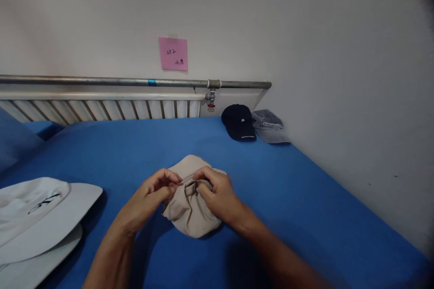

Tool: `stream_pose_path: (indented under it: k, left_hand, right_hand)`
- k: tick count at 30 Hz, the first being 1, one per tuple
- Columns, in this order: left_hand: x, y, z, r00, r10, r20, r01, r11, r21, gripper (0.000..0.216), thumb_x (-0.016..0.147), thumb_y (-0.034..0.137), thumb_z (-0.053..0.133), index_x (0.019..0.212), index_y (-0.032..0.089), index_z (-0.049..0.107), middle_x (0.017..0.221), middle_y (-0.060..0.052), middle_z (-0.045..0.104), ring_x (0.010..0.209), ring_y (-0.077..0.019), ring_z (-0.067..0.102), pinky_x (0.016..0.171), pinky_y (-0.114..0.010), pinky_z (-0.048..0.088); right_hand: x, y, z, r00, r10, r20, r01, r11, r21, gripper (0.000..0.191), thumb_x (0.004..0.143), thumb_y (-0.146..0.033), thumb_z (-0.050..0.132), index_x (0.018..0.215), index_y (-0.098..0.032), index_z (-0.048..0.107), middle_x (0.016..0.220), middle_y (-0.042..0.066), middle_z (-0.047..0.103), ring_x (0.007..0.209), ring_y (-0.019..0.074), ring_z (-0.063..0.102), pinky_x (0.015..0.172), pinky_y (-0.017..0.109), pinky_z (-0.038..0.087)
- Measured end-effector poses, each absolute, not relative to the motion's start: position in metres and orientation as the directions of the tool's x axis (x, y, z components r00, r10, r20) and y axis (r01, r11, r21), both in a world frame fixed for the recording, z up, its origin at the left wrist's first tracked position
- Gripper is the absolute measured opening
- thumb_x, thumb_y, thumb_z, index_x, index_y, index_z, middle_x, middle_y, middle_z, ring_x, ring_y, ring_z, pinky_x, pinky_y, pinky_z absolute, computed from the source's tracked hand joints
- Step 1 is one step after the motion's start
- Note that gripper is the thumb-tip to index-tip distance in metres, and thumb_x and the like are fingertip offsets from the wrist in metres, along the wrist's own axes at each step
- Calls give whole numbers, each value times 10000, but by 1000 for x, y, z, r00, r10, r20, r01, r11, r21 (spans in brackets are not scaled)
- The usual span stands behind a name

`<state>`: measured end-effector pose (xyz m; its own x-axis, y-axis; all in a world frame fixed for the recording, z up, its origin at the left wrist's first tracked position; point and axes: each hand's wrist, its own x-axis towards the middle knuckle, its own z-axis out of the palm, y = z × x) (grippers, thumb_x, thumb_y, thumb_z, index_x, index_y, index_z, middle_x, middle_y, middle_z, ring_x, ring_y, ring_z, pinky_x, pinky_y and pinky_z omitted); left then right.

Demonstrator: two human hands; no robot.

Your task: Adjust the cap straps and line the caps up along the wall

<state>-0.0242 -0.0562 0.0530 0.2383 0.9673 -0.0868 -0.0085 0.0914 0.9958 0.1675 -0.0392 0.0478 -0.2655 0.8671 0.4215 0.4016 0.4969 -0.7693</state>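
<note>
A beige baseball cap (195,221) lies on the blue surface in front of me, its brim pointing away and its crown crumpled. My left hand (158,189) pinches the cap's left edge between thumb and fingers. On the other side, my right hand (217,192) grips the cap near the back strap, with its fingers curled. The strap with its small buckle shows between the two hands. Part of the brim is hidden behind my fingers.
White caps (50,216) are stacked at the left. A black cap (238,122) and a grey cap (269,126) sit by the wall at the back right. Behind the blue surface (135,144) run a radiator (127,109) and a metal pipe (111,81). A pink note (173,54) hangs above.
</note>
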Motion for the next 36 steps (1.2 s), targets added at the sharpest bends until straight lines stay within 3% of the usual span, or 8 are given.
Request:
stream_pose_path:
  k: [3,8,12,16,19,24,31,36]
  left_hand:
    - [-22,-58,54,280,954,-108,100,83,991,234,809,373,630,908,168,577,816,-3,561,722,-124,493,635,-237,395]
    - [-20,-59,54,393,909,-143,175,78,981,264,791,402,649,821,149,582,686,20,495,604,-108,424,542,-228,318]
    - [-23,-58,52,412,898,-153,106,119,987,257,783,405,657,807,156,599,667,23,499,573,-98,409,523,-218,303]
    - [-24,-58,52,439,888,-140,92,110,990,238,804,393,647,842,159,619,686,22,513,591,-94,411,533,-206,307]
    - [-22,-58,54,440,889,-130,115,87,989,251,830,409,617,868,160,621,700,20,511,602,-94,403,535,-203,308]
    - [-18,-62,58,475,872,-116,155,46,987,237,817,395,637,834,162,593,697,25,489,607,-99,398,535,-206,318]
    - [-11,-67,60,434,899,-56,300,-86,950,283,838,435,598,789,158,567,643,38,412,563,-94,336,477,-209,261]
    - [-13,-67,58,439,895,-82,277,-49,960,266,849,415,584,768,164,550,611,43,391,529,-89,312,454,-208,232]
  right_hand:
    - [168,-41,49,-291,853,434,396,520,-757,210,732,-47,468,776,-198,607,741,-20,644,702,121,575,696,242,431]
    - [170,-41,53,-291,890,350,334,438,-835,213,724,-47,488,758,-207,626,742,-19,648,717,126,577,710,255,438]
    - [176,-36,57,-394,910,128,137,196,-971,194,735,-103,541,847,-202,663,777,-9,648,679,116,558,633,244,436]
    - [185,-31,57,-561,826,-64,79,-24,-997,225,737,-180,622,953,-191,686,703,-24,593,562,80,464,515,212,358]
    - [188,-31,55,-622,780,-63,59,-34,-998,193,750,-251,669,934,-198,696,618,-53,514,531,73,414,492,206,319]
    - [186,-34,56,-609,793,-10,12,-4,-1000,46,767,-237,673,786,-195,668,601,-62,506,530,69,417,503,205,324]
    - [183,-37,57,-588,808,14,28,37,-999,65,774,-251,657,737,-205,630,594,-56,491,540,80,419,476,197,315]
    - [181,-37,55,-573,820,18,42,52,-998,63,772,-244,654,728,-208,629,571,-62,477,514,76,401,463,196,309]
